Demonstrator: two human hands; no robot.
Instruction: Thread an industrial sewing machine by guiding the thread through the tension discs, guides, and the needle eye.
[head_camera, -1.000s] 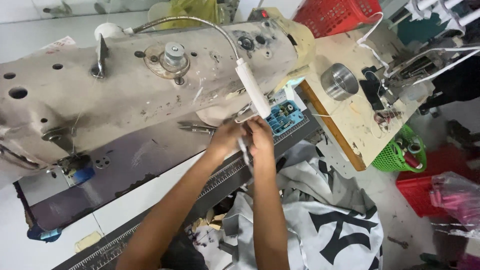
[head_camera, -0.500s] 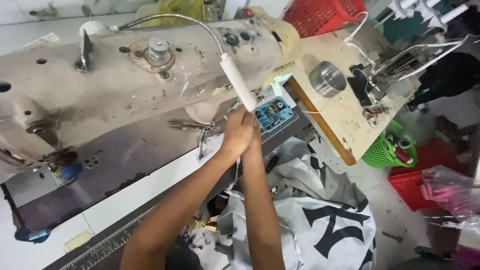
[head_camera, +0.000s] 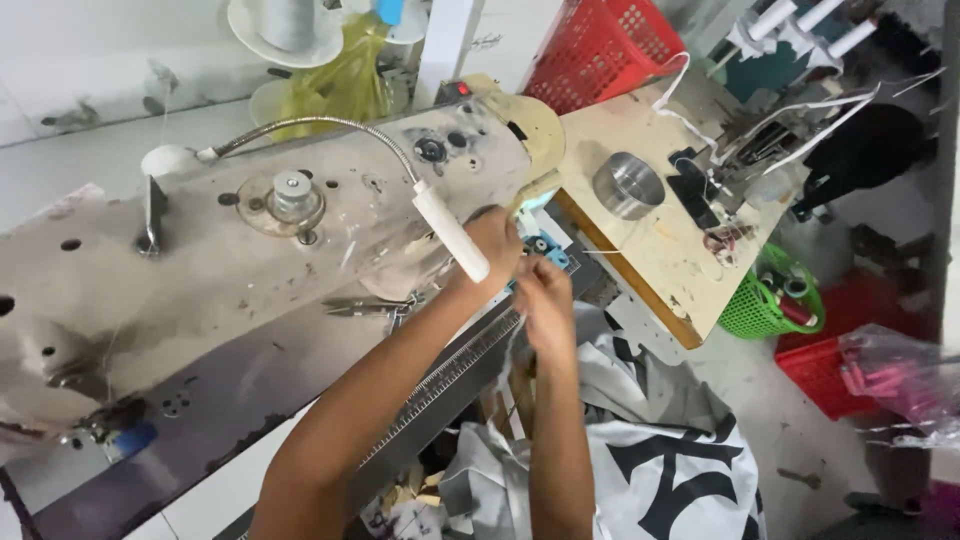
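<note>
In the head view, both hands work close together at the near right end of the grey industrial sewing machine (head_camera: 250, 250). The left hand (head_camera: 495, 245) is curled narrow just under the white tip of the gooseneck lamp (head_camera: 450, 232), its fingers hidden behind the lamp, so what it grips cannot be told. The right hand (head_camera: 545, 300) sits just near of it, fingers pinched shut; a thin pale strand seems to hang from it, too fine to be sure of. Below both forearms the white garment with black lettering (head_camera: 670, 470) lies bunched in the lap, against the table's near edge.

To do this step well, the person would likely keep both hands close, hold the strand taut and short between the pinches, and keep the wrists clear of the lamp. The snips (head_camera: 360, 306) lying on the machine bed to the left are within easy reach.
</note>
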